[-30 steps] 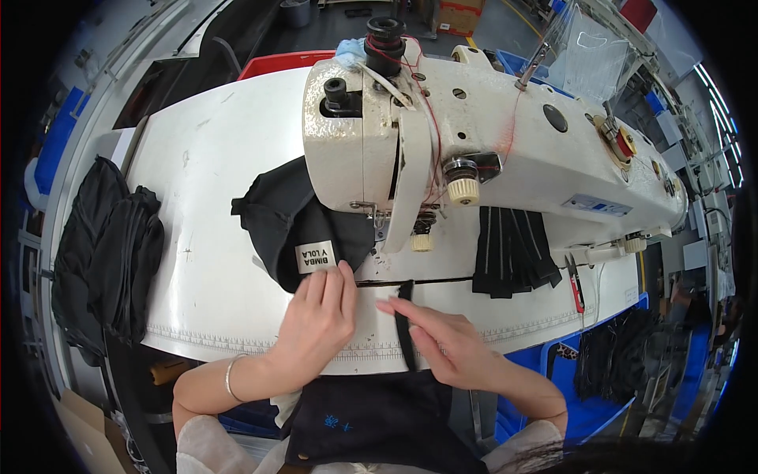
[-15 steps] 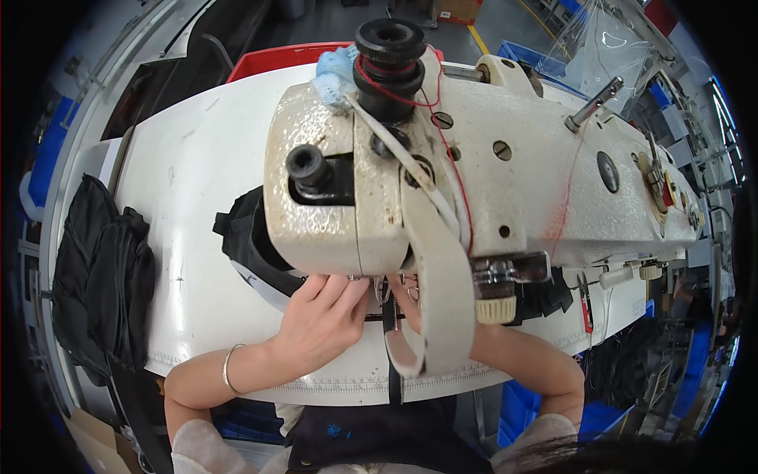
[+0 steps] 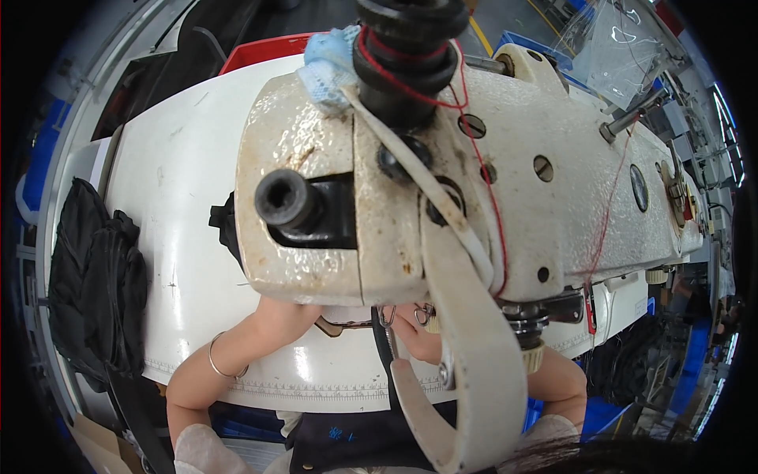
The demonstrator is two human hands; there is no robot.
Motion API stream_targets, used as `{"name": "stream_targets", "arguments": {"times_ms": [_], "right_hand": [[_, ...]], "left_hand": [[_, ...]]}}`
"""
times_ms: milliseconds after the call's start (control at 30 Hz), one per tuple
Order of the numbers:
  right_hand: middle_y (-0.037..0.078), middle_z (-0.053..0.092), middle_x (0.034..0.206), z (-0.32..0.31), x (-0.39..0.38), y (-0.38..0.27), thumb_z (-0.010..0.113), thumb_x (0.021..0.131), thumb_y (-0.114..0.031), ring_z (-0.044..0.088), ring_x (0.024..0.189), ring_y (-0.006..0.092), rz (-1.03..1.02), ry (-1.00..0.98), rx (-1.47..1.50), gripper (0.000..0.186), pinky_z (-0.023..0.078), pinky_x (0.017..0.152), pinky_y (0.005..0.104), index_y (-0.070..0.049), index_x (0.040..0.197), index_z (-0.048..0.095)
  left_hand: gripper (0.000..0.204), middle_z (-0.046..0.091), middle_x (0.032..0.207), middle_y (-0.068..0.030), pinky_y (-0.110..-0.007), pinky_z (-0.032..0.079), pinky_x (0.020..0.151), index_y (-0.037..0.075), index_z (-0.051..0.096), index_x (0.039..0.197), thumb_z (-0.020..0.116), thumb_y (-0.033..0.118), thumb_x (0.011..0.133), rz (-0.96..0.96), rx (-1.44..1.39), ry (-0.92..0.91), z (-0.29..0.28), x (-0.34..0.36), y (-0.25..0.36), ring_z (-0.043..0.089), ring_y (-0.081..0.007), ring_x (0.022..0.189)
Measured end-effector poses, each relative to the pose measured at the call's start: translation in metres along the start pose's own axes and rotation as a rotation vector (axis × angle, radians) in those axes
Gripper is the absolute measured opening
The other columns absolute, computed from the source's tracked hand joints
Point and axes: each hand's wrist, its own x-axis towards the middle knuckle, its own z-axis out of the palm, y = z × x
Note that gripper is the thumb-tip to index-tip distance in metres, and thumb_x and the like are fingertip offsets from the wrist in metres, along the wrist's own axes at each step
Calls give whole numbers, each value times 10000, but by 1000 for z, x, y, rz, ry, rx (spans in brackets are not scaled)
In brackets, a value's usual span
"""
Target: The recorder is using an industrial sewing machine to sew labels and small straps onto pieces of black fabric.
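Note:
A cream sewing machine [image 3: 316, 280] fills the middle of the view and covers much of the work. My left hand [image 3: 290, 317] reaches under the machine's head from the left, and its fingers are hidden. To the right of the needle area is my right hand [image 3: 417, 338], partly behind the curved cream lever and with its fingertips out of sight. Between the hands a narrow black strap [image 3: 382, 347] runs down toward the table's front edge. Part of a black fabric piece [image 3: 226, 224] shows left of the machine; whether either hand grips it is hidden.
Folded black fabric [image 3: 99, 284] is piled at the white table's [image 3: 178, 237] left side. Red thread runs over the machine, and a blue-white cloth [image 3: 328, 71] is tied near its top. Red-handled snips [image 3: 590, 308] lie at the right. A red bin [image 3: 264, 52] stands behind.
The machine looks larger and closer as my view has shifted. My left hand's fingers, partly visible before, are now behind the machine's head. Less of the black fabric piece shows.

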Motion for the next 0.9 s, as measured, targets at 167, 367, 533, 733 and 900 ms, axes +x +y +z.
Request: {"name": "stream_targets", "arguments": {"times_ms": [167,367,533,733,900], "right_hand": [[146,587,1209,21,-10,17,679,800,-177,550,1153,217,8,-68,121,473,412,986,337,-109,1250,550],[108,594,1207,16,6,10,695,795,-281,552,1136,275,-130,32,185,449,411,993,385,-115,1199,594],[108,605,1188,23,3,16,695,789,-279,561,1121,270,-140,15,-18,421,420,976,384,-104,1164,617],[112,616,1176,13,6,7,698,791,-264,575,1107,256,-12,-28,260,411,426,969,371,-93,1156,620],[107,613,1187,17,3,9,702,790,-259,572,1115,247,6,-24,340,416,421,975,367,-93,1162,617]], "left_hand": [[264,637,895,-150,-426,491,758,30,662,943,638,-8,683,191,85,-28,2,-2,4,617,-335,861],[260,615,764,-118,-406,498,643,16,655,851,669,-5,592,423,240,-74,14,-7,-11,614,-297,707],[268,606,751,-116,-402,492,624,17,654,841,671,-7,575,379,160,-160,12,-3,-8,606,-296,690],[264,604,759,-123,-408,486,618,12,649,842,668,-13,580,433,231,-49,7,-2,2,604,-296,690],[276,606,764,-122,-409,487,621,10,647,856,672,-8,581,422,235,-40,9,-3,1,603,-301,692]]}}
